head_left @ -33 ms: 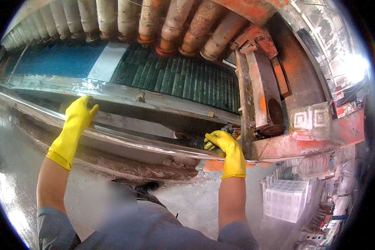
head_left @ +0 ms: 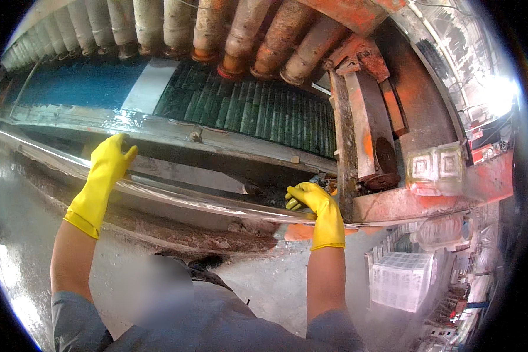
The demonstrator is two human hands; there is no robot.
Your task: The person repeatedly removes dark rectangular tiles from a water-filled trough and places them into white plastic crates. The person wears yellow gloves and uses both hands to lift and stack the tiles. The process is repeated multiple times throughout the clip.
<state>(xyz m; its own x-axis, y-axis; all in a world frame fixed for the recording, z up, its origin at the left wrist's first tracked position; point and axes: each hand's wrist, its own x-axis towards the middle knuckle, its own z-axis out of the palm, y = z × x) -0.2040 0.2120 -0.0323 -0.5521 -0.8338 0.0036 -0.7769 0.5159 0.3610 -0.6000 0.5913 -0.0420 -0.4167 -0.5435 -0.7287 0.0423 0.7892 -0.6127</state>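
Note:
My left hand (head_left: 110,158), in a yellow rubber glove, hangs over the shiny metal rail (head_left: 217,206) at the front edge of a machine. Its thumb stands apart from the fingers, and nothing shows in its grasp. Farther right, my right hand (head_left: 317,205) wears a matching glove, its wrist by the same rail. Loosely bent, its fingers point left with a gap between them and hold nothing visible. Beyond both hands lies a bed of dark green rollers (head_left: 246,111), with a blue sheet (head_left: 88,85) and a pale strip (head_left: 149,88) at its left.
Large rust-stained rollers (head_left: 240,41) line the far side. An orange-stained metal frame (head_left: 364,123) rises at the right, with a clear plastic container (head_left: 434,170) on its ledge. A white crate (head_left: 402,278) stands lower right. Loose debris (head_left: 322,180) lies beside my right hand.

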